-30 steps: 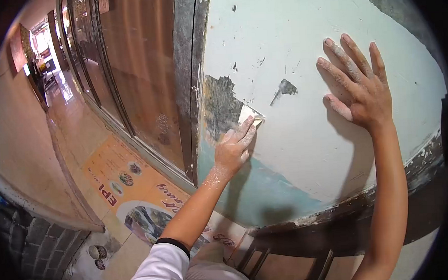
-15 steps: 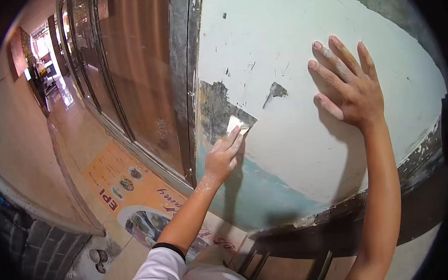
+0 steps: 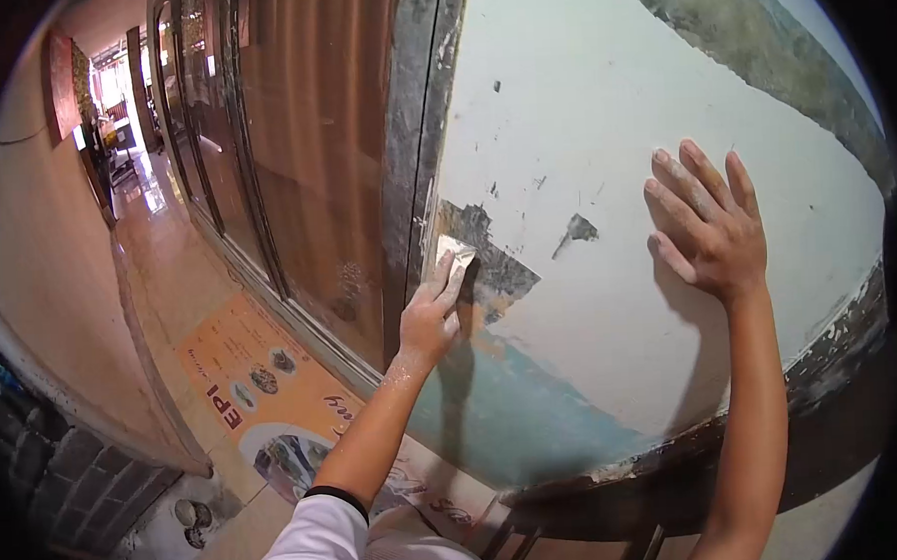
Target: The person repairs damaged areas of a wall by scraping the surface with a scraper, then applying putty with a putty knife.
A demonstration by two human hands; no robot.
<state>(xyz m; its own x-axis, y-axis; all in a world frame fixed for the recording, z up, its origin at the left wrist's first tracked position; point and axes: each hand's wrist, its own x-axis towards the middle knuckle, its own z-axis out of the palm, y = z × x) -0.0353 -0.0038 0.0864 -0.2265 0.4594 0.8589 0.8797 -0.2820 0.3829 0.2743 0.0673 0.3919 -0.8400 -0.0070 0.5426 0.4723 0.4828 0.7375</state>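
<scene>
White pad [image 3: 456, 248], small and flat, is in the left hand [image 3: 428, 326] in the head view, against the wall panel [image 3: 601, 103] close to the dark door frame [image 3: 412, 131]. The fingers grip it with two fingertips stretched over its face; what it is made of, I cannot tell. It lies at the left edge of a dark bare patch [image 3: 508, 273], where the white coating is missing.

The right hand [image 3: 720, 252] is well apart from it, laid on the white part of the panel, its fingers open and spread, holding nothing. A smaller grey patch [image 3: 581, 228] sits between the two hands. Below, the panel turns blue-green. A printed banner [image 3: 257, 353] covers part of the floor [image 3: 157, 258] beside the glass door [image 3: 313, 166].
</scene>
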